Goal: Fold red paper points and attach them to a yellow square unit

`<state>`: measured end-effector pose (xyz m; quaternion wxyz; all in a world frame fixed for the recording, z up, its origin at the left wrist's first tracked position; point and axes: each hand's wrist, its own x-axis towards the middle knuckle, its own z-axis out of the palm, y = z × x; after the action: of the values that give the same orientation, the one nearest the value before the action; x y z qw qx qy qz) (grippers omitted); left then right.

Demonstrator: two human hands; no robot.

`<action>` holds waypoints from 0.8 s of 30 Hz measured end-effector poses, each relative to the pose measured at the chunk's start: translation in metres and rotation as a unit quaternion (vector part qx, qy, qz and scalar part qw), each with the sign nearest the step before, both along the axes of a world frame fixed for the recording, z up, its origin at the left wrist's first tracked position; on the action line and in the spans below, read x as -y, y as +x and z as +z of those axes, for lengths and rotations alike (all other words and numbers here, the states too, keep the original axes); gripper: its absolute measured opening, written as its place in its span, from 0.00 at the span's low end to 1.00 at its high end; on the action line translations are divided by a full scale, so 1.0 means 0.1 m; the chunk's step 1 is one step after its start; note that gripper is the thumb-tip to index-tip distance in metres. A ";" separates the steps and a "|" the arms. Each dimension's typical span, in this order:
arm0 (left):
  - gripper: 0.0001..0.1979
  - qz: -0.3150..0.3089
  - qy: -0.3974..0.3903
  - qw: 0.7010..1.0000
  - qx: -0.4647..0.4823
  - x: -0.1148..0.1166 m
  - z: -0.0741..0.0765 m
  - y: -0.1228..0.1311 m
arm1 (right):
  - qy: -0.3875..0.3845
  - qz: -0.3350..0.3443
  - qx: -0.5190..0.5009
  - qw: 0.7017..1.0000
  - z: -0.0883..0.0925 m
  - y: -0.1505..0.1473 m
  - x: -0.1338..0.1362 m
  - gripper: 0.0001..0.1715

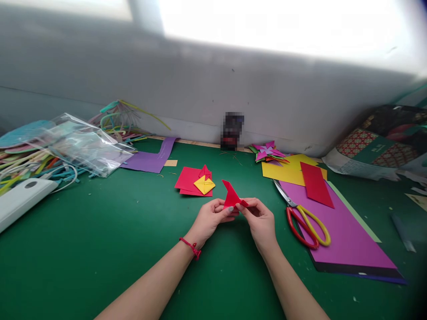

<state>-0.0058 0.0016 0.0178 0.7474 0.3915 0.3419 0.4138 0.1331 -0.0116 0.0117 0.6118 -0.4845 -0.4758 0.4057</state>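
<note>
A folded piece of red paper (231, 196) is held up between both hands over the green table. My left hand (215, 216) is closed on its left side, the thumb pressing on the lower edge. Pinching the right side is my right hand (260, 218), with its thumb near the other thumb. One pointed end of the paper sticks up to the left. Just beyond the hands lie red paper squares (187, 178), topped by a yellow folded paper piece (204, 185) and a small red folded piece (205, 171).
Scissors (302, 218) with red and yellow handles rest on purple paper (347, 235) at right. Behind them are a red strip (316, 184), yellow paper (283, 168) and folded paper stars (267, 152). Pipe cleaners, a clear plastic bag (90, 146) and a white device (25, 202) crowd the left.
</note>
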 end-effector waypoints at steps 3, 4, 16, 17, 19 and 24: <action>0.14 0.008 -0.007 1.000 -0.001 0.01 -0.01 0.01 | -0.020 -0.018 0.008 1.000 0.00 -0.01 0.00 0.09; 0.14 0.012 -0.009 1.000 -0.003 0.01 -0.01 0.01 | -0.028 -0.024 0.009 0.999 -0.01 -0.01 0.00 0.09; 0.14 0.023 -0.021 1.000 -0.002 -0.01 -0.04 0.00 | -0.048 -0.037 -0.022 0.998 0.00 -0.06 0.02 0.11; 0.14 0.021 -0.022 1.000 0.001 -0.01 -0.04 0.00 | -0.046 -0.031 -0.027 0.998 0.00 -0.06 0.02 0.10; 0.14 0.019 -0.025 0.999 0.004 -0.01 -0.03 -0.02 | -0.041 -0.016 -0.033 0.999 0.00 -0.05 0.02 0.08; 0.16 -0.011 -0.032 0.999 0.015 -0.03 0.02 -0.06 | -0.012 0.024 0.005 1.000 0.02 0.02 0.00 0.06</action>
<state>-0.0122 0.0048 0.0200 0.7691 0.3649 0.3397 0.3999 0.1355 -0.0114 0.0136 0.5934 -0.4823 -0.4858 0.4234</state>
